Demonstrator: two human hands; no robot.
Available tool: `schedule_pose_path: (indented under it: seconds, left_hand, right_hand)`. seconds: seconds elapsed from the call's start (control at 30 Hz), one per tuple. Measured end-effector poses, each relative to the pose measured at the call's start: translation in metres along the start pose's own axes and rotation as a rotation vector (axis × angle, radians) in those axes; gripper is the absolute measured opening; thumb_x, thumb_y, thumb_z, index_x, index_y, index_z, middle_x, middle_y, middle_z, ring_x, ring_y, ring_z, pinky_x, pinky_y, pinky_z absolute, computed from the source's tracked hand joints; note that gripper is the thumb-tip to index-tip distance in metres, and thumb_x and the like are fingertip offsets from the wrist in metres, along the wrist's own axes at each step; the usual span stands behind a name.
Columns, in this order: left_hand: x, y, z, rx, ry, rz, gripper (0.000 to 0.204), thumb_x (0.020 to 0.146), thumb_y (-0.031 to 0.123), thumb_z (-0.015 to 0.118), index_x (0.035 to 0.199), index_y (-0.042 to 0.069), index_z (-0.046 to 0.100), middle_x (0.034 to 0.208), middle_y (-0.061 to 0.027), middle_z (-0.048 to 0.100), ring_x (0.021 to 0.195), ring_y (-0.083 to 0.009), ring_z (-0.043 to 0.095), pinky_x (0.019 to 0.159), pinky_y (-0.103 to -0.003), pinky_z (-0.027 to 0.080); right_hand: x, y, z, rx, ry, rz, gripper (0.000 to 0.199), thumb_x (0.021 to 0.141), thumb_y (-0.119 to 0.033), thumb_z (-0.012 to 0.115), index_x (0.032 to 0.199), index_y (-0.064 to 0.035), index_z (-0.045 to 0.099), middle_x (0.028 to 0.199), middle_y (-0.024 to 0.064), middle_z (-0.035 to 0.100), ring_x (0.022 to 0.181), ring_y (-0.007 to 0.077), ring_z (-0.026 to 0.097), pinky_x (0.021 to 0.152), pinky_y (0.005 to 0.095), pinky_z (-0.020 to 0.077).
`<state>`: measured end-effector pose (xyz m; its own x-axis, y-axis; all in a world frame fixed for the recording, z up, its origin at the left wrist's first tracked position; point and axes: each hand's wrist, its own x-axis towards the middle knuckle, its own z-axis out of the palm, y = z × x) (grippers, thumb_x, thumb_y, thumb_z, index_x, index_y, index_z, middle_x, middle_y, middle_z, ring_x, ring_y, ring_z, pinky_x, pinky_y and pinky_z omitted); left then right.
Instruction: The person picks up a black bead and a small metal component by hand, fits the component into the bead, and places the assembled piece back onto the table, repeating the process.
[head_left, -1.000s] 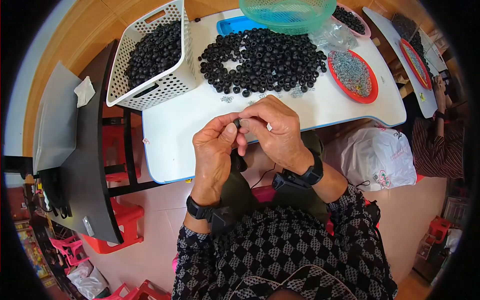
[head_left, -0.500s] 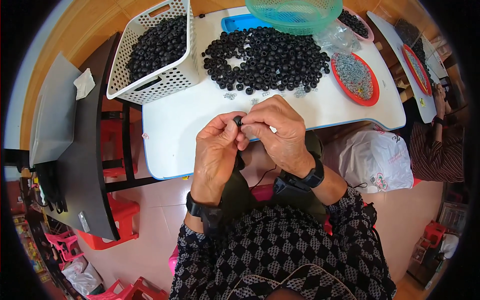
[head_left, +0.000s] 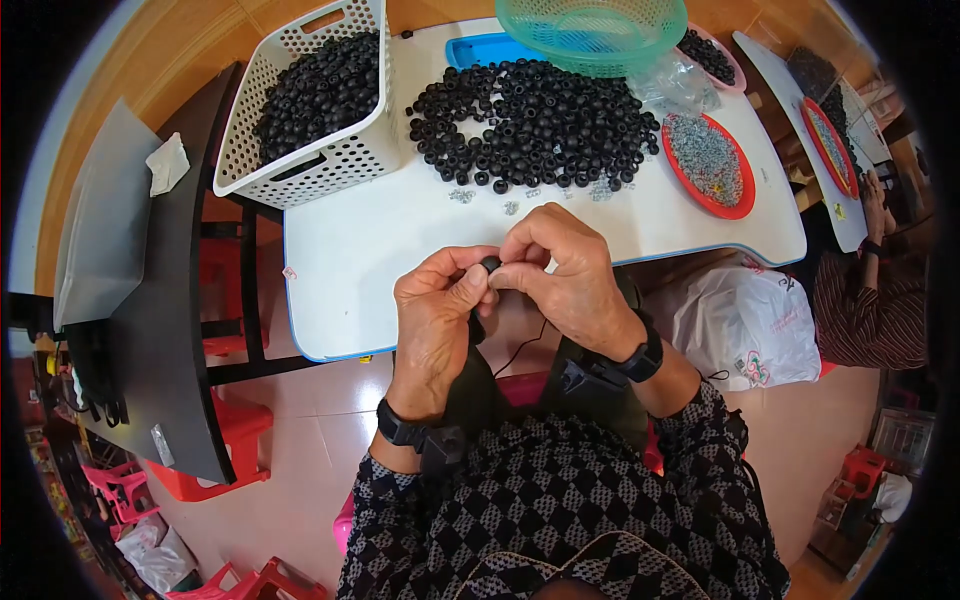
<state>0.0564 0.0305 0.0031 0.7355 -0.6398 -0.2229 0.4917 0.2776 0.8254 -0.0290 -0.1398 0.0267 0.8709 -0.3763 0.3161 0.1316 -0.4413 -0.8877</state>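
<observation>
Right between your fingertips sits a small, round, matte black bead (head_left: 491, 264), pinched from both sides: your left hand (head_left: 437, 322) curls thumb and forefinger onto it, and your right hand (head_left: 566, 268) closes over it from above, knuckles bent. Both hands hover above the near edge of the smooth white desk (head_left: 370, 250). Just beyond them spreads a loose heap of black beads (head_left: 530, 120), each with a centre hole. Further off to your left stands a perforated white plastic basket (head_left: 335, 165) full of them; to your right, a shallow red dish (head_left: 710, 165) of tiny silvery pieces.
</observation>
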Motion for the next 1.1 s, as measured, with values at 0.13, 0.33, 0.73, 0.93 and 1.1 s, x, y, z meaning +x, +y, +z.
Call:
schedule_pose_path:
  seconds: [0.13,0.33,0.73,0.93,1.1]
  left_hand:
    - [0.0,0.0,-0.009,-0.075,-0.08,-0.125,0.023,0.109,0.008,0.079,0.126,-0.008,0.08,0.101,-0.0092,0.08,0.079,-0.013,0.067,0.071,-0.028,0.054]
    - [0.006,-0.014,-0.004,-0.3,-0.109,-0.303,0.024,0.11,0.014,0.079,0.12,-0.007,0.078,0.095,-0.0105,0.077,0.074,-0.0181,0.068,0.07,-0.036,0.054]
    - [0.034,0.016,0.001,-0.323,-0.157,-0.339,0.02,0.115,0.014,0.072,0.12,-0.005,0.076,0.098,-0.0087,0.074,0.08,-0.0166,0.064,0.073,-0.036,0.052]
    - [0.063,0.017,-0.034,-0.56,-0.218,-0.253,0.023,0.111,0.022,0.076,0.115,0.0,0.07,0.102,-0.0073,0.062,0.084,-0.0172,0.049,0.072,-0.034,0.042]
    - [0.08,0.02,-0.056,-0.674,-0.261,-0.25,0.024,0.111,0.024,0.077,0.115,0.001,0.069,0.104,-0.0076,0.061,0.085,-0.0174,0.049,0.073,-0.034,0.042]
  right_hand:
    - [0.002,-0.003,-0.012,0.061,-0.076,0.147,0.023,0.084,0.004,0.093,0.103,-0.0024,0.082,0.103,0.0043,0.072,0.084,0.0127,0.065,0.075,0.0285,0.0537]
    - [-0.003,0.01,-0.026,0.043,-0.113,-0.004,0.022,0.082,-0.003,0.095,0.101,-0.0039,0.084,0.099,0.0022,0.074,0.095,0.0154,0.065,0.082,0.0319,0.0544]
    - [0.04,0.001,-0.03,-0.02,-0.177,-0.046,0.017,0.087,-0.003,0.093,0.103,-0.0028,0.086,0.095,0.0031,0.076,0.094,0.0173,0.067,0.083,0.0336,0.055]
    - [0.123,0.023,-0.025,-0.13,-0.095,0.058,0.017,0.094,-0.005,0.086,0.11,-0.0001,0.086,0.1,0.0103,0.082,0.087,0.0192,0.076,0.081,0.034,0.0591]
    - [0.196,0.089,0.017,-0.407,-0.137,-0.181,0.018,0.088,-0.002,0.084,0.106,-0.0069,0.087,0.099,0.0115,0.081,0.091,0.0281,0.075,0.085,0.0401,0.0591]
